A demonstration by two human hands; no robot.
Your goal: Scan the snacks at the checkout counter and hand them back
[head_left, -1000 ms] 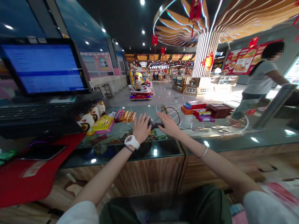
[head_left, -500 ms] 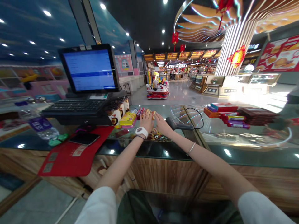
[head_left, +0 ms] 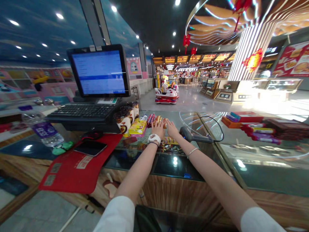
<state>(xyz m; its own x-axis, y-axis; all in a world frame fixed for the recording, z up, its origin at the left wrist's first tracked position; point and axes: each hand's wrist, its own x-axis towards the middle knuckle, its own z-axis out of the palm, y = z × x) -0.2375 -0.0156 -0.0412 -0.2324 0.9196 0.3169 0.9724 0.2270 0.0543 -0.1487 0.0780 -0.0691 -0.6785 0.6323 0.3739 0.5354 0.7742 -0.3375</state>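
Both arms reach forward over a glass counter [head_left: 217, 145]. My left hand [head_left: 158, 129], with a white watch on the wrist, rests with fingers stretched onto a row of snack packets [head_left: 154, 121] lying on the glass. My right hand [head_left: 172, 128], a thin bracelet on its wrist, lies flat beside it, fingers out, touching the right end of the same packets. A black handheld barcode scanner [head_left: 193, 136] with a cable lies on the glass just right of my right hand.
A screen [head_left: 100, 71] and keyboard [head_left: 82, 112] stand at the left, with cups [head_left: 125, 119] and a yellow box [head_left: 137, 126] beside them. A phone [head_left: 89, 147] lies on a red mat [head_left: 72, 167]; a water bottle [head_left: 43, 130] lies further left. Stacked boxes [head_left: 251, 125] sit at right.
Both hands left the scanner and moved left to the snack packets. The view swung left, so the screen and keyboard now sit nearer the middle and the person at the right is out of view.
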